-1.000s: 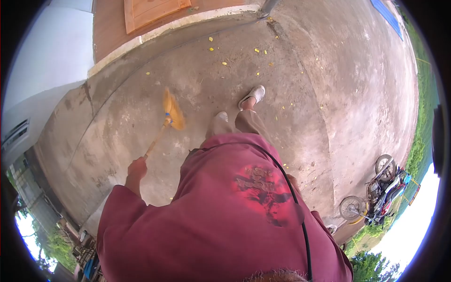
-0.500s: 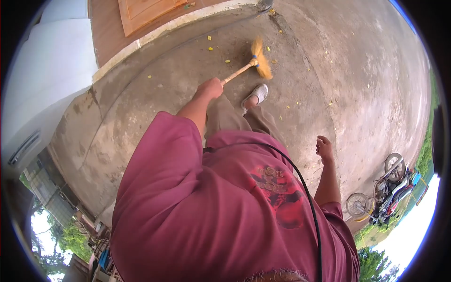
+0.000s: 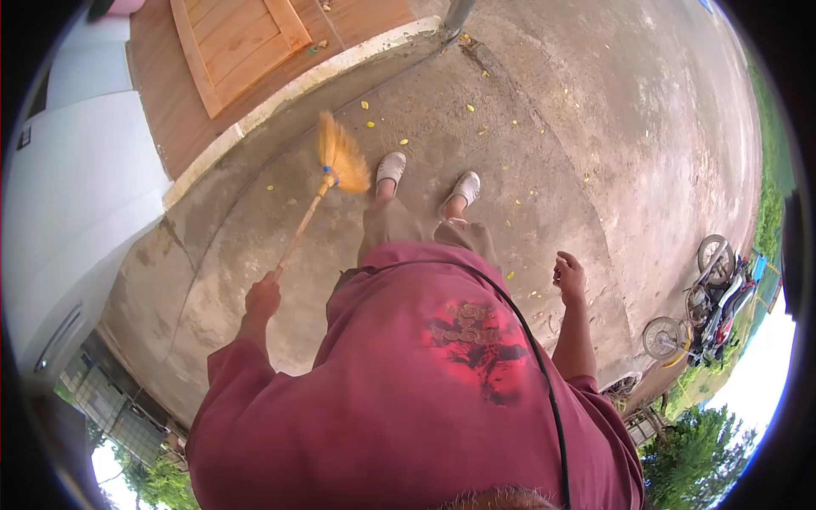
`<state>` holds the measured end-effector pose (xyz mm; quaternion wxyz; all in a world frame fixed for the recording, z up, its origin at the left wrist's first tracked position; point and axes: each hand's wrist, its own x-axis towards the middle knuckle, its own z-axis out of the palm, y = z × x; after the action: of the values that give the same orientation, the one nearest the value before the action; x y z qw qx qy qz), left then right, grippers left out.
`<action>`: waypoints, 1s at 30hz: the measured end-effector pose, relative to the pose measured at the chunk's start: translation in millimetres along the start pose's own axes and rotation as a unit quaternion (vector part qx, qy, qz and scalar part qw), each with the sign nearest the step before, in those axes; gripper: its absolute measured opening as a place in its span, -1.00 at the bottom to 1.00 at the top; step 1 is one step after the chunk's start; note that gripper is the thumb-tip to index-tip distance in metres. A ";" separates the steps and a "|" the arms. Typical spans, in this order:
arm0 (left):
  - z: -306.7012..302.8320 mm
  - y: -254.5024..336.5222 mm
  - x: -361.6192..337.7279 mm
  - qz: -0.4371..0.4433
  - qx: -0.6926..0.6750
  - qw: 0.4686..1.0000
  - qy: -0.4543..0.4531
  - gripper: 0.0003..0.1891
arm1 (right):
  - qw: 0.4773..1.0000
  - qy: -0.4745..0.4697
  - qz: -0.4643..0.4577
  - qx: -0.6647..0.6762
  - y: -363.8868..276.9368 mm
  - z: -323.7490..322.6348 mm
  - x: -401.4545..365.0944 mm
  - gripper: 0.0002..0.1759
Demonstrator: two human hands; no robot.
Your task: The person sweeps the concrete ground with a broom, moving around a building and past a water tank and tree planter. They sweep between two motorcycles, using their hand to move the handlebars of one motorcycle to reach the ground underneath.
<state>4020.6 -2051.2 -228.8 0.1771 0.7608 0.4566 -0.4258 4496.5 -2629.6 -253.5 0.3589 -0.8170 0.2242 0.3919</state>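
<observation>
Head view, shoe beside broom, leaves, motorcycle

From your left hand, the broom reaches forward, its head just left of your shoes; leaves lie on the ground ahead of them, the ledge runs beyond the broom, and a motorbike stands to your right

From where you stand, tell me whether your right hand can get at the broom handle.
Probably yes, with a stretch leftward: the right hand looks empty, and nothing seems to block the broom handle, held by the left hand.
</observation>
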 end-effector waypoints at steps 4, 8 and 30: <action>-32.4 -58.2 64.9 -0.134 0.063 0.988 -0.039 -0.69 | 0.992 -0.081 0.090 -0.029 88.4 92.7 -59.1 -0.71; -23.8 -56.7 224.6 -0.020 0.128 0.986 -0.102 -0.65 | 0.962 -0.192 0.024 -0.192 192.1 152.1 -66.2 -0.69; -170.6 98.9 129.8 0.159 -0.005 0.987 -0.033 -0.66 | 0.977 -0.002 0.179 0.116 77.0 123.8 -117.4 -0.63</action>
<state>4215.7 -1919.8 -247.6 0.2617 0.8083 0.3257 -0.4148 4317.8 -2574.7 -245.0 0.3758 -0.7159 0.4097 0.4224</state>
